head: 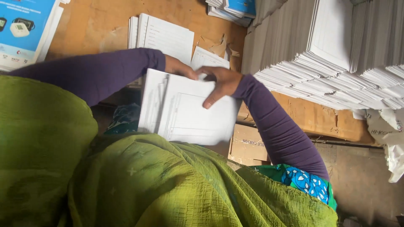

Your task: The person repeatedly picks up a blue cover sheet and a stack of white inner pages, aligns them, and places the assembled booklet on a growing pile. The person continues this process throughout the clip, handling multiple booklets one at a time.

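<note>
My left hand (180, 67), in a purple sleeve, grips the far edge of a stack of white flat card sheets (189, 115) printed with faint lines. The stack stands tilted in front of my chest. My right hand (223, 82) lies on the top sheet with its fingers pressed against the face, touching the left hand at the stack's upper edge. A green scarf (126, 185) covers my body and hides the stack's lower edge.
A large fanned pile of white sheets (328, 63) fills the right side. More white sheets (166, 35) lie on a brown cardboard surface (97, 25) behind the hands. Blue printed cartons (23, 29) sit top left, a brown carton (248, 145) under the right arm, and a white plastic bag (389, 134) far right.
</note>
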